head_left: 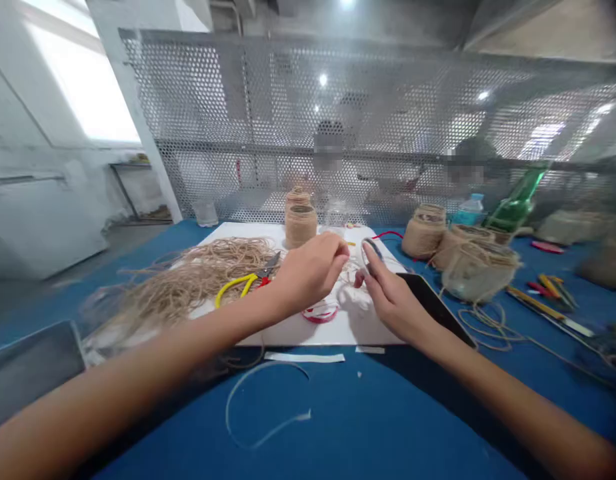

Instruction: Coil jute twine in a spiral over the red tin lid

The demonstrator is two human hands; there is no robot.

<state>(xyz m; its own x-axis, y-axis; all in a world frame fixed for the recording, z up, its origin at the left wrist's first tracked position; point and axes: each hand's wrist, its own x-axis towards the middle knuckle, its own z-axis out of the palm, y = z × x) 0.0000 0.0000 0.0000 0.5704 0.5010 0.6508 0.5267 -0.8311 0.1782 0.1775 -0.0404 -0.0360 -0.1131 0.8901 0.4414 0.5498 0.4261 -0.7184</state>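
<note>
My right hand (pixel 391 293) grips a thin pale-and-dark ring (pixel 365 257) between thumb and fingers, the ring seen nearly edge-on. To its left, my left hand (pixel 313 270) is closed in a pinch, its fingertips turned toward the ring; what they hold, if anything, is too small to make out. Below and between my hands, a red-and-white ring (pixel 321 316) lies on a white board (pixel 283 330). Beside my left wrist are scissors (pixel 243 281) with yellow handles. Pale thread lies on the board behind my hands.
A heap of loose jute twine (pixel 203 270) spreads at left. Twine-wrapped jars (pixel 301 227) stand behind; more jars (pixel 424 231) and a green bottle (pixel 521 200) are at right. A dark tablet-like slab (pixel 433 303) lies under my right forearm. White strips (pixel 305 358) lie in front. A perforated metal screen (pixel 268 133) closes the back.
</note>
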